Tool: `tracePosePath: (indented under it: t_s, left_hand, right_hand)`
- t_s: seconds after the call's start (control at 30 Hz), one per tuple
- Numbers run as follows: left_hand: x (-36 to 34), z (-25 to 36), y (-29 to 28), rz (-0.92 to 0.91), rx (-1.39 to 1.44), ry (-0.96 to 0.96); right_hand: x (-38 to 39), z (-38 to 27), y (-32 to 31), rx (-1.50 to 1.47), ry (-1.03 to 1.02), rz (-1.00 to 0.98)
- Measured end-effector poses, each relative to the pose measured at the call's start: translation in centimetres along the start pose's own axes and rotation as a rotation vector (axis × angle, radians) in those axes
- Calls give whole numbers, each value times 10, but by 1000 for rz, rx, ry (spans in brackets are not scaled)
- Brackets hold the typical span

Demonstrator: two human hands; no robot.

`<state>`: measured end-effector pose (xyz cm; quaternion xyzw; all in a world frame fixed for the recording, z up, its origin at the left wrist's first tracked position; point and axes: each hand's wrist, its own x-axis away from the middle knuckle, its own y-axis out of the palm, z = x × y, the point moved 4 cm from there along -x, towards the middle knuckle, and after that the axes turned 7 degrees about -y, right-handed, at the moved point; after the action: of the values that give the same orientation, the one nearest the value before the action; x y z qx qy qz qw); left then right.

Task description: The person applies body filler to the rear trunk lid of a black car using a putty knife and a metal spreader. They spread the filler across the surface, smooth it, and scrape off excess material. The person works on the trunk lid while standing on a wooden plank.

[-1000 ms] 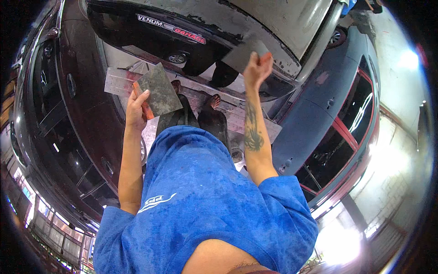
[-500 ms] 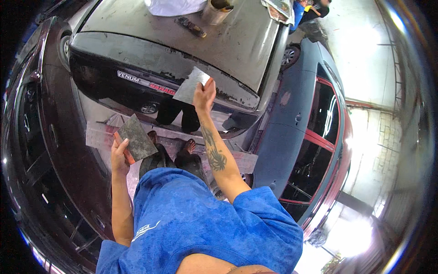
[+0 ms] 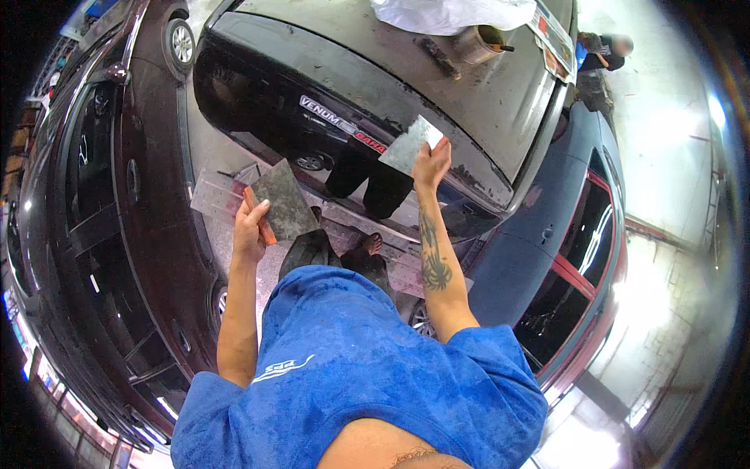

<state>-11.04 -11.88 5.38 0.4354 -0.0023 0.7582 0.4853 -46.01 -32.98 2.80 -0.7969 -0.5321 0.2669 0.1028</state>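
Observation:
My left hand [image 3: 249, 232] is closed on the orange edge of a square putty spreader [image 3: 288, 198], whose blade is coated dark grey. This one is held low, near my legs and apart from the car. Farther to the right, my right hand [image 3: 431, 167] grips a second spreader [image 3: 408, 145] by its orange edge. Its blade is pale grey and shiny, with a ragged smear at the upper end. That spreader is over the black panel of the dark car [image 3: 461, 168] in front of me; I cannot tell whether it touches.
On the car's upper surface are a can with a handle sticking out [image 3: 478, 44], a dark elongated object [image 3: 439, 59], a white plastic sheet [image 3: 453, 14] and newspaper [image 3: 556, 47]. A dark car [image 3: 129, 234] stands left, a grey-blue one [image 3: 539, 211] right. A person [image 3: 603, 53] is at the far right.
The view has shifted, so the cars and both my hands appear farther right. Both hands keep hold of their spreaders, and the right one stays by the black panel.

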Motion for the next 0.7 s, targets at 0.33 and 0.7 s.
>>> tracePosePath:
  t_s: [0.33, 0.7]
  left_hand:
    - [-3, 27, -27, -20, 50, 46]
    - [9, 44, -52, 29, 121, 113]
  right_hand:
    - [-13, -59, 102, 139, -110, -69]
    - [-36, -113, 206, 110, -23, -135]
